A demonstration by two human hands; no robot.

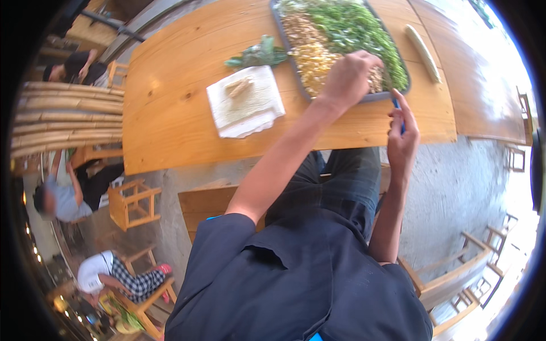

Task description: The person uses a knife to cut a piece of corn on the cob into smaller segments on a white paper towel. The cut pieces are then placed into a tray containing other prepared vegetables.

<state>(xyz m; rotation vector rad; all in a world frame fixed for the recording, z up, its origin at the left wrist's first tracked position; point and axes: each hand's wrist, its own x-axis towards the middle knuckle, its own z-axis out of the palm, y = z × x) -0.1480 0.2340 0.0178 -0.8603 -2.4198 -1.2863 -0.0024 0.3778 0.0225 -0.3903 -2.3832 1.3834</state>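
My right hand (403, 132) grips a knife by its blue handle (402, 127) at the near right corner of the grey tray (371, 98). The thin blade points away from me, over the tray. My left hand (352, 76) bends down over the tray, its fingertips close to the blade; whether they pinch anything cannot be made out. Beneath those fingers lie light-brown chopped bits (376, 80). Finely cut greens (349, 25) fill the tray's right and far side. On its left are yellow diced pieces (313, 70), with brown chopped bits (300, 27) beyond them.
Left of the tray, a white paper towel (251, 121) carries a tan piece of food (240, 87). Green leaves (265, 53) lie behind it on the wooden table (170, 123). A long pale stick (423, 53) rests at right. Several people and wooden stools (134, 204) are at left.
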